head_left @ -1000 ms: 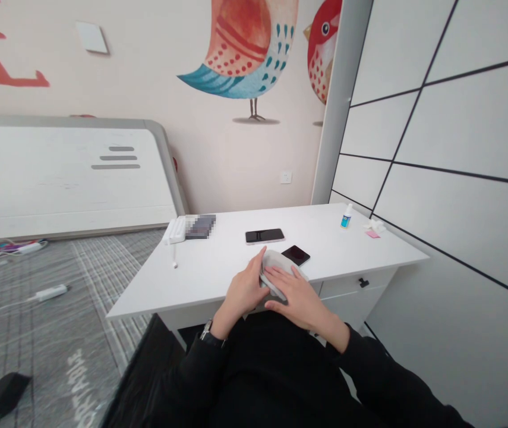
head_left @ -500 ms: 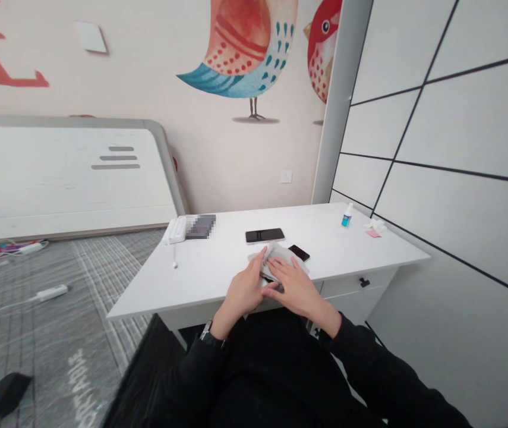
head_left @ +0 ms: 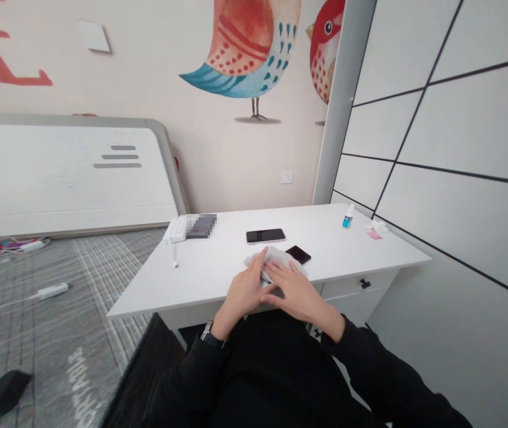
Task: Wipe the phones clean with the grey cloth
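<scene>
Both my hands rest on a pale grey cloth [head_left: 275, 257] near the front edge of the white desk [head_left: 218, 267]. My left hand [head_left: 245, 289] holds the cloth's left side, thumb up along it. My right hand [head_left: 293, 289] lies flat on the cloth with fingers stretched out, pressing it down. A small black phone [head_left: 299, 254] lies just beyond the cloth, partly touching its far right edge. A larger phone with a dark screen [head_left: 265, 236] lies further back on the desk.
A small spray bottle with a blue label [head_left: 347, 216] and a crumpled white tissue on a pink pad [head_left: 374, 228] stand at the desk's far right by the panelled wall. A white device [head_left: 177, 229] sits at the far left corner. Cables [head_left: 49, 291] lie on the floor.
The cloth has been flattened and pushed a little farther back on the desk. My right hand slid back toward me over it. The left hand barely moved.
</scene>
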Demonstrator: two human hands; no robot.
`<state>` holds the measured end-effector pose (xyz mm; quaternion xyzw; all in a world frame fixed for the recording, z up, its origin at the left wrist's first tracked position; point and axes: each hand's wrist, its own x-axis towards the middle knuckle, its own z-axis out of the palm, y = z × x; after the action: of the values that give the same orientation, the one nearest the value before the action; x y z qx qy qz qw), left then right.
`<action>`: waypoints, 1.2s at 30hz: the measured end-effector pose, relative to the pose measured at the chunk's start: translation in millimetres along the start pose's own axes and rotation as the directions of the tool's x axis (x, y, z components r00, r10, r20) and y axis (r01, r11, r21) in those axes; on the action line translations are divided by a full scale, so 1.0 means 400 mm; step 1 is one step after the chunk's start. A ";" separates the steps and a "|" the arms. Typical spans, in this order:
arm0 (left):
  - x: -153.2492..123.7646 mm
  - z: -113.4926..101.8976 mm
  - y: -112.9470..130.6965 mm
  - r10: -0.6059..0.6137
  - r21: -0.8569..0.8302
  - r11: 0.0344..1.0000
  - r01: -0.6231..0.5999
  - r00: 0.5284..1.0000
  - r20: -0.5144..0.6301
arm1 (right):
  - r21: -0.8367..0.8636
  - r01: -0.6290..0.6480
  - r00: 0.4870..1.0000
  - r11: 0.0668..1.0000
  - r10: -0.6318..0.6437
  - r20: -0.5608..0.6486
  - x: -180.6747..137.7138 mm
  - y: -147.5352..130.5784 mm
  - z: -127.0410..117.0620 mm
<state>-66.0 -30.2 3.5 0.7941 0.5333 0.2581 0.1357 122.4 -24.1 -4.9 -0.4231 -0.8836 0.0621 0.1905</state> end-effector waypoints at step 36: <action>-0.001 0.002 0.001 -0.018 -0.004 1.000 0.018 1.000 -0.017 | -0.062 -0.175 0.976 0.983 0.164 -0.145 0.019 0.091 0.004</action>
<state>-65.4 -30.6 2.7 0.7868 0.5409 0.2648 0.1349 143.9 5.0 -14.2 -0.5072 -0.8306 0.0155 0.2296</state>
